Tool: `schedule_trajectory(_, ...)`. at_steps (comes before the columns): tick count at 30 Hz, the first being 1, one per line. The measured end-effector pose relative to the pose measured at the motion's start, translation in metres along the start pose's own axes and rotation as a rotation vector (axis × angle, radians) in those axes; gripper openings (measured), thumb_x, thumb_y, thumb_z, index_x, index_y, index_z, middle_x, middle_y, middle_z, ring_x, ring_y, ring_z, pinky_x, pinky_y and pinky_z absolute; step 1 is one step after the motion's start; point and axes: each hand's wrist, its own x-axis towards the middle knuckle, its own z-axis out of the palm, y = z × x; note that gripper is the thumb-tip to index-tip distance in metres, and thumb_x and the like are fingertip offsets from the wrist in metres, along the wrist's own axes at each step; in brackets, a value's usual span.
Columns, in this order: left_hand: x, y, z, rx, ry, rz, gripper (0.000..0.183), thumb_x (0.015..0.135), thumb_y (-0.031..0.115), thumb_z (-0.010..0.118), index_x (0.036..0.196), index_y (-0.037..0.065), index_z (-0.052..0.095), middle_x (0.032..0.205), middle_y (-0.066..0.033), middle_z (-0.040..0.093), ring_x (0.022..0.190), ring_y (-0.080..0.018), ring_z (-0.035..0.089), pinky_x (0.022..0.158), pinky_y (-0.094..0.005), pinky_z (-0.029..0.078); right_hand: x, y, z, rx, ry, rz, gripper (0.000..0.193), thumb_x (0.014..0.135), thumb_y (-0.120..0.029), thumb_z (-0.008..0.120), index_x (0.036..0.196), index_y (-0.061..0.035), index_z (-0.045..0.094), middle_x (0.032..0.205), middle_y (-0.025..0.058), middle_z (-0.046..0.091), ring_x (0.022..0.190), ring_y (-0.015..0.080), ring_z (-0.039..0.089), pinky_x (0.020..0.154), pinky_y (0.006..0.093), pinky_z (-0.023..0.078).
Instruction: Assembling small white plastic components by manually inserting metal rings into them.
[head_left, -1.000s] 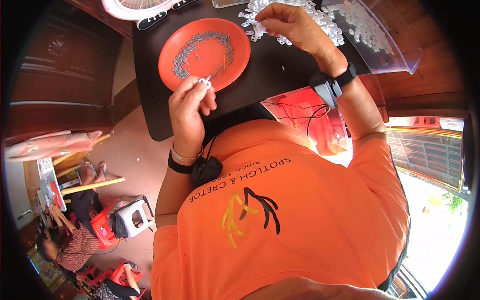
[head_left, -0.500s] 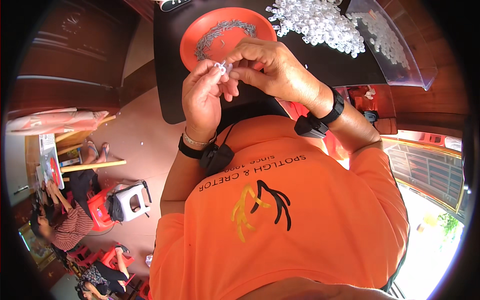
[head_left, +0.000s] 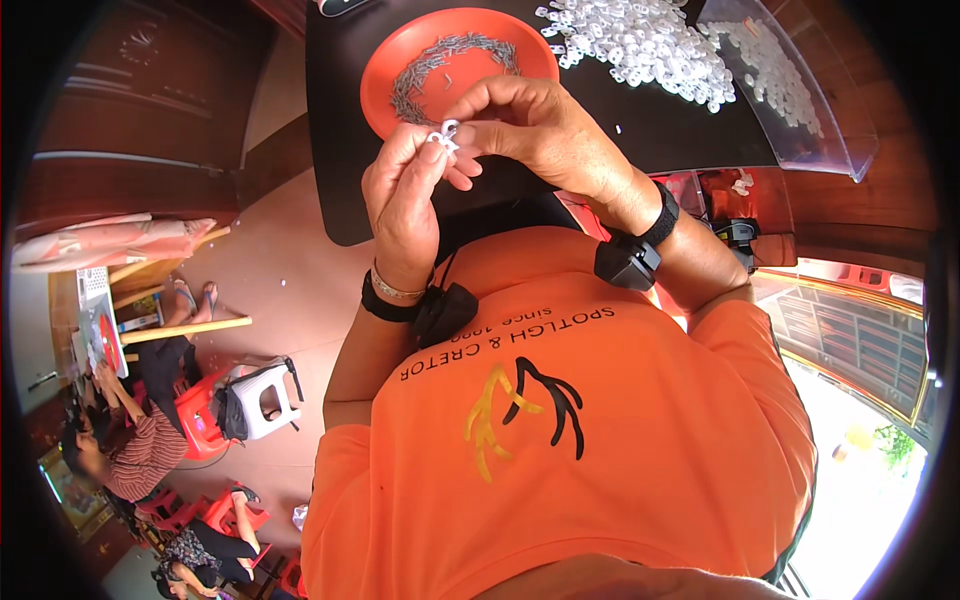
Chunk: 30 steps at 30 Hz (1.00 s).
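Note:
My left hand [head_left: 402, 195] is closed, its thumb and fingers pinching small white plastic clips [head_left: 441, 141] that look like cable clips. My right hand [head_left: 545, 125] comes in from the right, with thumb and forefinger pressed together at the upper clip. The fingertips partly hide the pieces, so their exact number is unclear. Just beyond the hands is a round orange plate [head_left: 374, 75]. Small grey nails [head_left: 405, 88] lie on it in a ring. On the black table [head_left: 340, 170], a heap of loose white clips [head_left: 655, 50] spreads to the right of the plate.
A clear plastic tray [head_left: 835, 158] holding more white pieces stands at the table's right end. One small white bit [head_left: 618, 129] lies near the front edge. To the left, people sit by red stools and a white stool [head_left: 268, 405]; a wooden pole [head_left: 200, 329] juts out there.
The white clips between my fingers have turned, and one now shows more of its ring above the left thumb. My right thumb and forefinger have closed in slightly.

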Motion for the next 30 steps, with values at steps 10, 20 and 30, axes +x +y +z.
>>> schedule_trajectory(10,0.001,0.004,-0.001,0.057,0.176,-0.132,0.02,0.092,0.016,0.05,0.077,0.002,0.052,0.064,-0.0016,0.052,0.053,-0.0054,0.043,0.048,-0.0197,0.031,0.005,-0.008,-0.008,0.038,0.077,0.051,0.016,0.09,-0.014,0.062,0.103,-0.004,0.064,0.086,0.0003,0.064,0.076,0.0062,0.058,0.072,0.0213,0.049)
schedule_trajectory(20,0.001,0.004,0.003,0.039,0.148,-0.171,0.019,0.092,0.013,0.05,0.076,0.003,0.048,0.065,-0.0006,0.048,0.055,-0.0047,0.04,0.048,-0.0202,0.03,0.004,-0.01,-0.004,-0.029,0.06,0.019,0.019,0.089,-0.006,0.062,0.107,-0.0003,0.064,0.091,0.0045,0.066,0.083,0.0095,0.063,0.076,0.0226,0.052)
schedule_trajectory(30,-0.001,0.005,0.005,0.115,0.139,-0.163,0.019,0.093,0.013,0.05,0.076,0.002,0.05,0.065,0.0005,0.047,0.056,-0.0045,0.039,0.049,-0.0197,0.031,0.0,-0.013,0.0,-0.231,0.096,-0.038,0.017,0.087,-0.003,0.062,0.103,0.0012,0.065,0.092,0.005,0.067,0.086,0.0101,0.064,0.079,0.0233,0.052)
